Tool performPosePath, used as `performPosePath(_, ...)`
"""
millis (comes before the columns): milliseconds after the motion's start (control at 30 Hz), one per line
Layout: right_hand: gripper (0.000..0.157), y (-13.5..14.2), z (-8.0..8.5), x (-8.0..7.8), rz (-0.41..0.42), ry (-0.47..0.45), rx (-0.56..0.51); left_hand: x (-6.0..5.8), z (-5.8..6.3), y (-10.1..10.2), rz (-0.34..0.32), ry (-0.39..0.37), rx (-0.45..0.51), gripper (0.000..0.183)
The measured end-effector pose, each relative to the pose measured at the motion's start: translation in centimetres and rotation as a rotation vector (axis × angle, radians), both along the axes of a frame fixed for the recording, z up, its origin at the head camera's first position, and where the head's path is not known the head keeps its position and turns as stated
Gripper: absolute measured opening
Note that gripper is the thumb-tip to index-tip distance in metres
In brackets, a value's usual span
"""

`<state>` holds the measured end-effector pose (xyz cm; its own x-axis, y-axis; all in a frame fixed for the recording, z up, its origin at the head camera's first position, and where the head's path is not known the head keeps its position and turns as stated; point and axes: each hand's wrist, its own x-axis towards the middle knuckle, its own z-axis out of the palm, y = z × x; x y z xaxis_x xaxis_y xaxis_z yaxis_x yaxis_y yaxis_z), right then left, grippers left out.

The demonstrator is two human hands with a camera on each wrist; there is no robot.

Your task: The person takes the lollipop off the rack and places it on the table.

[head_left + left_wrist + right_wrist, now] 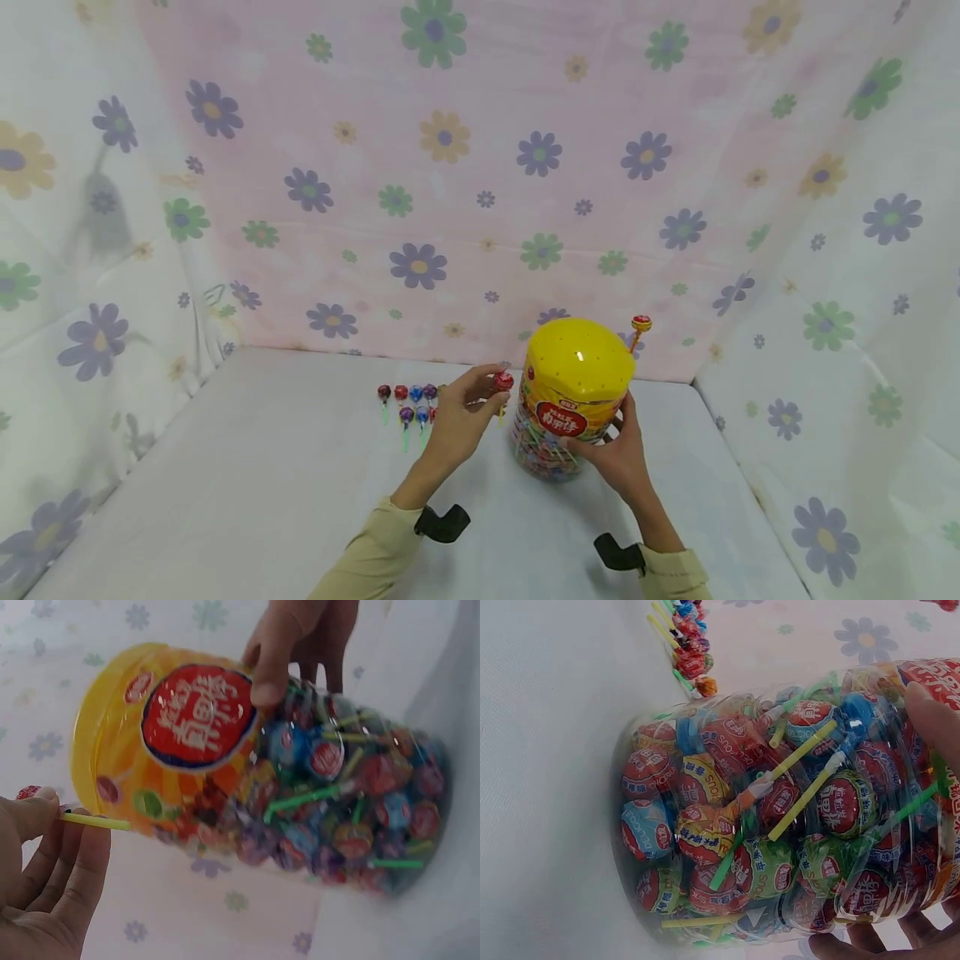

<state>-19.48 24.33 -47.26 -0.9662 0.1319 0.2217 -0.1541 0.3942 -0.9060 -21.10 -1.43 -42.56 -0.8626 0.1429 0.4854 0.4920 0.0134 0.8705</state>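
Note:
My left hand [459, 423] pinches a red-wrapped lollipop [503, 382] between thumb and fingers, beside the upper left of a big clear candy jar [551, 458]. Its yellow stick [94, 820] points toward the jar in the left wrist view. Around the jar's right side my right hand [621, 457] curls, with the thumb on the front below the red label. The jar has a yellow lid [579, 354] and is packed with lollipops in red, blue, green and yellow wrappers. In the right wrist view, fingers [862, 941] show at the jar's lower edge.
Left of the jar, several lollipops lie in rows on the white table [285, 467], among them a purple one [407, 414] with a green stick. Another lollipop [641, 323] sticks up at the lid's right edge. Flowered cloth [450, 200] hangs behind and at both sides.

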Motion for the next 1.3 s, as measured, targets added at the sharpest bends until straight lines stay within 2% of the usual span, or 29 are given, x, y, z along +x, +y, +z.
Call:
performPosePath(200,0.110,0.1,-0.1,0.0,-0.001,0.012,0.005,-0.4,-1.3,-2.3,0.059,-0.036,-0.018,0.035)
performPosePath(400,0.111,0.1,-0.1,-0.1,-0.005,-0.022,-0.006,-0.6,-2.5,-4.5,0.122,-0.039,-0.074,0.034)
performPosePath(633,0.111,0.0,-0.1,0.0,-0.003,-0.031,-0.005,-0.8,-4.8,-6.9,0.157,-0.064,-0.072,0.036)
performPosePath(900,0.110,0.0,0.4,0.1,-0.006,-0.044,-0.014,-1.1,-7.5,-10.3,0.267,-0.187,-0.124,0.038)
performPosePath(1100,0.110,-0.1,0.4,0.1,-0.014,-0.056,-0.009,-1.9,-9.1,-12.3,0.322,-0.268,-0.229,0.043)
performPosePath(1167,0.111,-0.1,0.4,0.1,-0.015,-0.057,-0.008,-2.2,-9.4,-12.8,0.346,-0.266,-0.268,0.043)
performPosePath(1300,0.110,-0.1,0.4,0.1,-0.012,-0.059,-0.014,-2.8,-9.7,-13.4,0.397,-0.199,-0.327,0.040)
